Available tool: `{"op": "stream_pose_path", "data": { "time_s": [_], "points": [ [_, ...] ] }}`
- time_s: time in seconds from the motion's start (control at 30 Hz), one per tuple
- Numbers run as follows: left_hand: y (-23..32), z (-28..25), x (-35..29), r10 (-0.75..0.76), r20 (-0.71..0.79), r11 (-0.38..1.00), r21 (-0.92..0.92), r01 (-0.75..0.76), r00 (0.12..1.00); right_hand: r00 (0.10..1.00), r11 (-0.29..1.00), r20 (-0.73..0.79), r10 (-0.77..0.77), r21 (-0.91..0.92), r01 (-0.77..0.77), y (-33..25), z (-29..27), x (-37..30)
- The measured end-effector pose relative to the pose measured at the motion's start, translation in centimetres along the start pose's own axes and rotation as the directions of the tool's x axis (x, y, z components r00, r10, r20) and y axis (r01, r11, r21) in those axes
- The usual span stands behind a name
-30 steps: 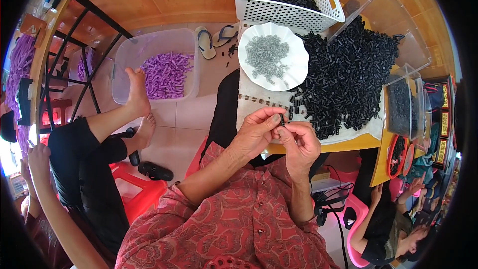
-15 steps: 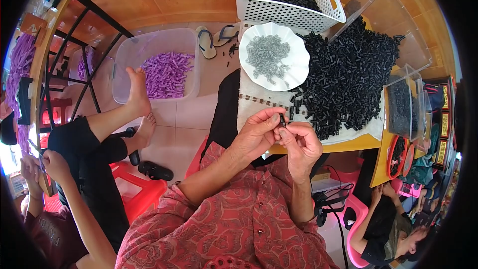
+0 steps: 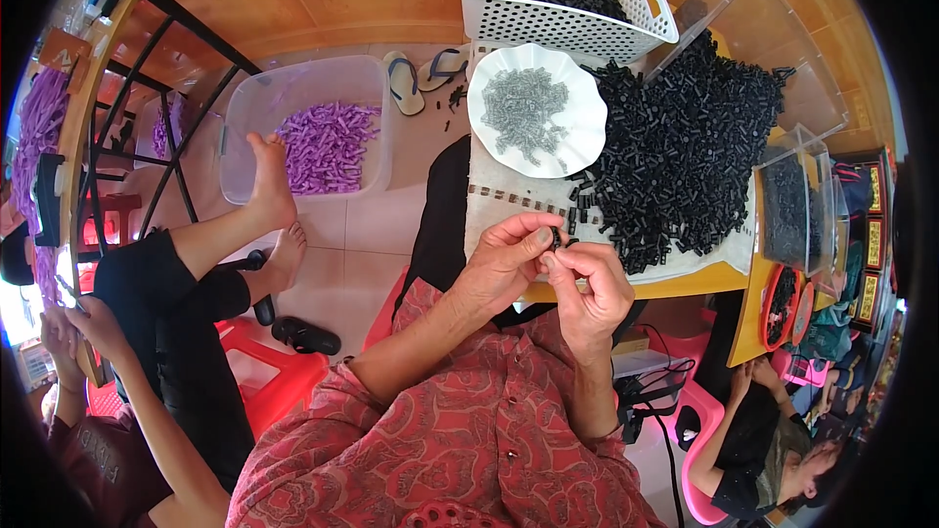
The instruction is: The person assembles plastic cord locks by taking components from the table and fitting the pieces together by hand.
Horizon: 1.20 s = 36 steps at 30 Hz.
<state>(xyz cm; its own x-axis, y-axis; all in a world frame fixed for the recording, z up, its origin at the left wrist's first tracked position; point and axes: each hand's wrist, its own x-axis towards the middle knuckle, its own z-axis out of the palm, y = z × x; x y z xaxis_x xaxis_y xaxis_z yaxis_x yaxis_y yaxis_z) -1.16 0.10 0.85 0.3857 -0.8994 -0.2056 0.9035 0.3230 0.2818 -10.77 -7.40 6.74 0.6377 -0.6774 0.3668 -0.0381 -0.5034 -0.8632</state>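
Observation:
Thumb and fingertips of my left hand (image 3: pixel 501 262) pinch a small black plastic tube piece (image 3: pixel 556 237) at the table's near edge. Against its lower end press the closed thumb and forefinger of my right hand (image 3: pixel 590 295); whether a second small part sits in them is hidden. Just beyond my hands spreads a large heap of short black tube pieces (image 3: pixel 685 156) on a white cloth (image 3: pixel 499 210). A white wavy-rimmed plate (image 3: pixel 587 149) left of the heap carries many small clear pieces (image 3: pixel 526 108).
Behind the plate stands a white perforated basket (image 3: pixel 567 22) of black pieces. Clear bins (image 3: pixel 797 59) edge the right. On the floor, a translucent tub (image 3: pixel 245 171) holds purple strips (image 3: pixel 328 147). One co-worker's legs (image 3: pixel 166 284) are at left; another person (image 3: pixel 773 460) sits at right.
The black piece has tilted between my fingertips, and my right fingers have curled and shifted slightly left. At left, the co-worker's hand has moved a little to the left.

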Motion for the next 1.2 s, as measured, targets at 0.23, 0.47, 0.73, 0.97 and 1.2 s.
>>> {"op": "stream_pose_path", "data": {
  "time_s": [0.23,0.47,0.73,0.97,1.2],
  "points": [
    [0.1,-0.1,0.0,0.008,0.023,1.000,0.014,-0.008,1.000,0.995,0.990,0.034,-0.091,-0.105,0.094,-0.1,0.0,0.3],
    [0.6,0.6,-0.2,0.089,0.000,0.995,0.051,-0.089,0.996,1.000,1.000,0.017,0.011,0.002,-0.011,0.5,0.3,0.0],
    [1.6,0.8,0.0,0.065,0.014,0.992,-0.112,-0.063,0.998,0.931,0.856,0.069,0.358,0.375,-0.357,-0.6,0.0,0.3],
    [1.8,0.9,-0.2,0.064,0.066,0.992,-0.117,-0.056,0.996,0.959,0.885,0.051,0.279,0.375,-0.278,-1.6,0.9,1.2],
    [2.8,1.3,-0.6,0.100,0.046,0.989,-0.113,-0.094,0.994,0.989,0.933,0.051,0.138,0.327,-0.147,-1.5,1.7,1.5]
  ]
}}
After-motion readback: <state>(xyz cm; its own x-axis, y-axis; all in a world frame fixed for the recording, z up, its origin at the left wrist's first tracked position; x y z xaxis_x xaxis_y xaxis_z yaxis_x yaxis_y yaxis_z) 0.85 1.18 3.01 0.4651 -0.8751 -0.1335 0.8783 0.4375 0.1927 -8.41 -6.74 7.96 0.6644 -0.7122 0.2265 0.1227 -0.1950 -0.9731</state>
